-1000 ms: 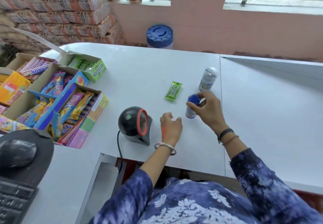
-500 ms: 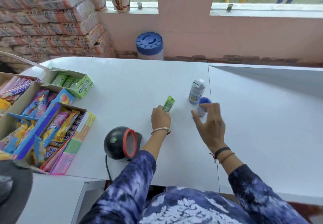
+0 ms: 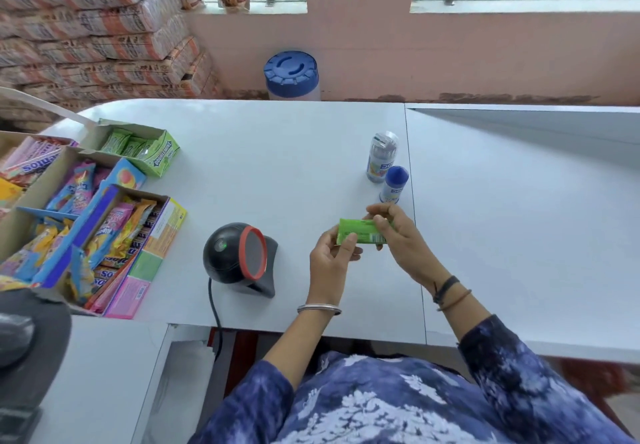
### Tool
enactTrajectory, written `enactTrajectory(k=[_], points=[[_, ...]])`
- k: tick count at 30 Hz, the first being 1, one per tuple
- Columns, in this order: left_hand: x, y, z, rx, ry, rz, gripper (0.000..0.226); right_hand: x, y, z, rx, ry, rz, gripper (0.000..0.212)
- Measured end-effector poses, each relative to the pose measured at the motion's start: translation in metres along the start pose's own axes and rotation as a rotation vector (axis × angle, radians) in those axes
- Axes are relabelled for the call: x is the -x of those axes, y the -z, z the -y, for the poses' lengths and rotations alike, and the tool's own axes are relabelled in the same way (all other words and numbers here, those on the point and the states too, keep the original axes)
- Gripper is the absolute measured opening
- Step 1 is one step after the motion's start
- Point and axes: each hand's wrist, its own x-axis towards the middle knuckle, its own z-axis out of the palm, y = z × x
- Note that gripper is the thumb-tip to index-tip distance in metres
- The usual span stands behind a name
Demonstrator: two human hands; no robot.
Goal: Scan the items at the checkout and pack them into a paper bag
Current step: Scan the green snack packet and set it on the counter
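Both hands, left hand (image 3: 329,260) and right hand (image 3: 403,239), pinch a flat green foil gum packet (image 3: 362,232), held above the counter, right of the black dome scanner (image 3: 239,260). Scanning seems imminent; its barcode must be turned leftward.

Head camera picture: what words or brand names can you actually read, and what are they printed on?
"DOUBLEMINT": side of the green gum box, upside down.
"entos": pink rolls at the left edge, first letter cut off.
Too blurred to read: the barcode side of the green pack held by both hands, both bottles' labels, the candy wrappers, the stacked sacks.
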Motion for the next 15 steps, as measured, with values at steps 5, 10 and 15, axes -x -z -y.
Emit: enactTrajectory(k=[5,10,15], points=[[0.007,-0.010,-0.015,0.422,0.118,-0.116,0.011,0.012,0.009,0.007,-0.272,-0.129,-0.021,0.020],[0.028,-0.018,-0.011,0.210,0.266,-0.021,0.013,0.026,-0.002,0.007,-0.163,-0.094,0.091,0.007],[0.028,-0.010,-0.013,0.068,0.134,-0.022,0.021,0.027,0.008,0.017,0.041,0.023,0.058,0.012]])
